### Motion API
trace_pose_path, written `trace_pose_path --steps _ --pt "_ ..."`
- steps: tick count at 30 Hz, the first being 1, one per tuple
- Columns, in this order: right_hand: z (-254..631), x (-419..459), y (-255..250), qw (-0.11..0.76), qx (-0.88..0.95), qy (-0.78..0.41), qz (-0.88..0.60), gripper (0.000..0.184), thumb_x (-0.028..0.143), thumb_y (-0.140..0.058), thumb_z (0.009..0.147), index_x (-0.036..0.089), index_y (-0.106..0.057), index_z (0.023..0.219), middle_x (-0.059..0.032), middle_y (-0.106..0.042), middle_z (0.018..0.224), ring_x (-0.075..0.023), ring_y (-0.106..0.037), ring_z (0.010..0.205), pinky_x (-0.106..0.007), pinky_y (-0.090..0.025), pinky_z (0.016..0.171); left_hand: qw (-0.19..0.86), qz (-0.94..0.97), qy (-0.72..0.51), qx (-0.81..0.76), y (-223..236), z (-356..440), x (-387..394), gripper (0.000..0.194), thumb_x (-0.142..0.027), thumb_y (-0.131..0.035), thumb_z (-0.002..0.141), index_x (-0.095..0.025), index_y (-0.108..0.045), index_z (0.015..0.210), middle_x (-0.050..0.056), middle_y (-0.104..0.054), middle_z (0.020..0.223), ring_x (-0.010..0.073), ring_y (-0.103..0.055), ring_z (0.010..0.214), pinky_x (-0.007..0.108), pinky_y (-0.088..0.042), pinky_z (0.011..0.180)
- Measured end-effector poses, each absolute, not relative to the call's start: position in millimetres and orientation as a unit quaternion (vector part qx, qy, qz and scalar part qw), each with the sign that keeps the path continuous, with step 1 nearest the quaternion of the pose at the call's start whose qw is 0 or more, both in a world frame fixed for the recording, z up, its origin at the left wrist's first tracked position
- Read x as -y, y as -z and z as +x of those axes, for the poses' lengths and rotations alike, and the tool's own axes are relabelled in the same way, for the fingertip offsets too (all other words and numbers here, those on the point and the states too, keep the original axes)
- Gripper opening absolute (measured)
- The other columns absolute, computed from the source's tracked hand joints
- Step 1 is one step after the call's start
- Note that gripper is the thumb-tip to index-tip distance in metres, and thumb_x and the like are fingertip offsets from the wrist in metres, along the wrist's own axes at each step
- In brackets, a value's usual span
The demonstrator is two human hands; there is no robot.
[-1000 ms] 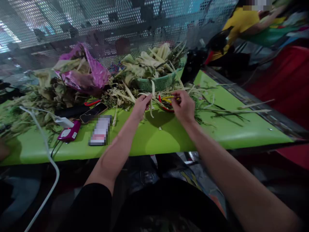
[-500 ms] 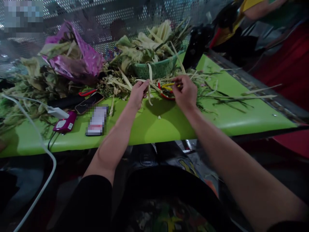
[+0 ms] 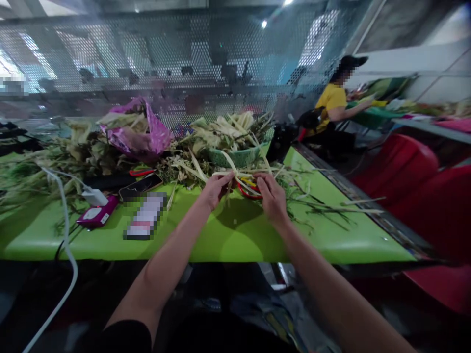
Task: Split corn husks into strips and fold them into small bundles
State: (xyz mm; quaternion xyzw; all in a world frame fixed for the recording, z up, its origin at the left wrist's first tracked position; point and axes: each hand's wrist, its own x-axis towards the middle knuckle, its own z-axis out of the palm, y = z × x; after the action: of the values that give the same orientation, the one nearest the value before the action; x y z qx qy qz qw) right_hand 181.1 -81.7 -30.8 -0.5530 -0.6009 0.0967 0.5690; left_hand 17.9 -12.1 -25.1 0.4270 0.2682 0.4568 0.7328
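My left hand [image 3: 218, 189] pinches pale, flat strips of dried plant leaf [image 3: 231, 161] between thumb and fingers. The strips cross just beyond its fingertips and stretch toward my right hand [image 3: 272, 197], whose thumb and fingers are closed on their other side. Between the hands, under the strips, lies a red and yellow object [image 3: 249, 190], partly hidden, so its kind is unclear. Behind the hands, a green woven basket [image 3: 235, 158] is heaped with pale, withered leaves [image 3: 231, 128]. Loose stalks [image 3: 184, 166] are strewn on the green tabletop [image 3: 228, 240].
A phone [image 3: 145, 215], a purple power socket with a white plug [image 3: 97, 214] and a white cable [image 3: 66, 220] lie left. Behind them stands a pink plastic bag [image 3: 138, 132]. A dark bottle-like object [image 3: 278, 142] stands beyond the basket. Red chairs [image 3: 401, 166] and a person in yellow [image 3: 333, 105] are at right.
The camera has tilted upward, showing more of the room. My right hand has come closer to the left and now grips the strips.
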Motion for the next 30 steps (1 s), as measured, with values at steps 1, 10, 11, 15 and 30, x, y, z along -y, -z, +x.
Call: trace_pose_path --steps 1,10,11,15,30 --pt "180.3 83.6 29.6 0.575 0.601 -0.125 -0.541 0.029 0.043 -0.044 0.092 0.023 -0.062 0.102 -0.0035 -0.065 0.095 -0.0199 -0.059 0.087 -0.032 -0.046 0.079 0.735 0.421 -0.459 -0.268 24.9 19.1 13.8 0.034 -0.038 -0.080 0.062 -0.014 -0.064 0.081 -0.001 -0.064 0.063 0.0079 -0.057 0.053 0.021 -0.041 0.053" --pt "185.2 73.1 5.6 0.565 0.599 -0.240 -0.515 0.037 0.042 -0.062 0.081 0.023 -0.056 0.112 -0.0054 -0.061 0.105 -0.0162 -0.059 0.076 -0.028 -0.049 0.068 0.750 0.374 -0.486 -0.247 19.4 20.8 18.3 0.036 -0.030 -0.081 0.061 -0.013 -0.066 0.089 0.001 -0.068 0.078 0.0064 -0.057 0.056 0.020 -0.046 0.056" --pt "186.3 69.7 1.2 0.553 0.611 -0.241 -0.513 0.037 0.041 -0.063 0.080 0.023 -0.057 0.112 -0.0057 -0.061 0.108 -0.0150 -0.058 0.074 -0.028 -0.049 0.067 0.750 0.372 -0.487 -0.247 18.5 19.9 17.8 0.035 -0.029 -0.081 0.062 -0.013 -0.066 0.089 0.001 -0.068 0.079 0.0062 -0.057 0.056 0.020 -0.046 0.057" --pt "186.5 55.6 -12.8 0.468 0.668 -0.309 -0.489 0.026 0.035 -0.060 0.082 0.020 -0.063 0.103 -0.0051 -0.066 0.096 -0.0153 -0.060 0.073 -0.030 -0.049 0.071 0.750 0.372 -0.479 -0.262 16.0 16.2 15.9 0.030 -0.032 -0.078 0.066 -0.013 -0.065 0.086 0.000 -0.065 0.073 0.0068 -0.057 0.057 0.019 -0.047 0.056" --pt "199.1 12.2 -11.9 0.373 0.731 -0.348 -0.453 0.013 0.031 -0.062 0.080 0.019 -0.058 0.084 0.0003 -0.061 0.076 -0.0151 -0.055 0.071 -0.028 -0.044 0.068 0.678 0.498 -0.433 -0.326 14.7 19.4 15.0 0.017 -0.023 -0.070 0.071 -0.012 -0.063 0.083 0.002 -0.062 0.075 0.0102 -0.054 0.066 0.023 -0.044 0.064"
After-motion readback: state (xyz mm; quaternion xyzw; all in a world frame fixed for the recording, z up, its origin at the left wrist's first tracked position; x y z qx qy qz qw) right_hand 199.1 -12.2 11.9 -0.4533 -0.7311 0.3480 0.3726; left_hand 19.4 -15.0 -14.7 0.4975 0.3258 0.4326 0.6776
